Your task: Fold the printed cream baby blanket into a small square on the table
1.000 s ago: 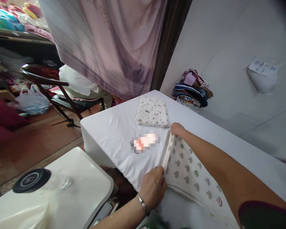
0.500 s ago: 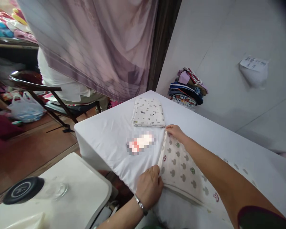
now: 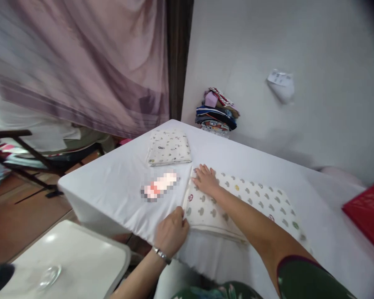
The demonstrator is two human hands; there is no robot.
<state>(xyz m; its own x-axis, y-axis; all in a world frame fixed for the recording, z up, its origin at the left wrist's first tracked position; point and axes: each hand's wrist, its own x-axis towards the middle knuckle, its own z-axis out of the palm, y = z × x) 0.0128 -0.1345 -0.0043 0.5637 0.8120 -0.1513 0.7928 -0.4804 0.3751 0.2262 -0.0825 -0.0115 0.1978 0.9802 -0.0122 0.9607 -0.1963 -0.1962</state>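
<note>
White sheeting covers the table (image 3: 112, 178), a pale wall (image 3: 237, 50) rising beyond it and a mauve curtain (image 3: 112, 74) hanging past its far left side. And on the table lies the mushroom-print cloth (image 3: 202, 211), folded in layers at its left end, with more of the print stretching off to the right under the forearm! Right hand (image 3: 205, 180) down at the cloth's far left corner, palm low, fingers spread across the fabric. Left hand (image 3: 172, 232) at the near left corner, fingers curled, pinching the edge by the thumb.

Towards the table's far corner sits a folded cloth (image 3: 170, 147) with a small print, lying flat; between it and the left hand, a pixelated item (image 3: 160, 186), its details hidden. Behind the table, against the wall, a stack of folded clothes (image 3: 216, 112); at the table's right, something red (image 3: 367, 211). Left of the table, a person in white (image 3: 25, 116) by a dark chair (image 3: 25, 149), and nearer, a white stand (image 3: 81, 257) carrying a clear container (image 3: 50, 276) with a dark end.
</note>
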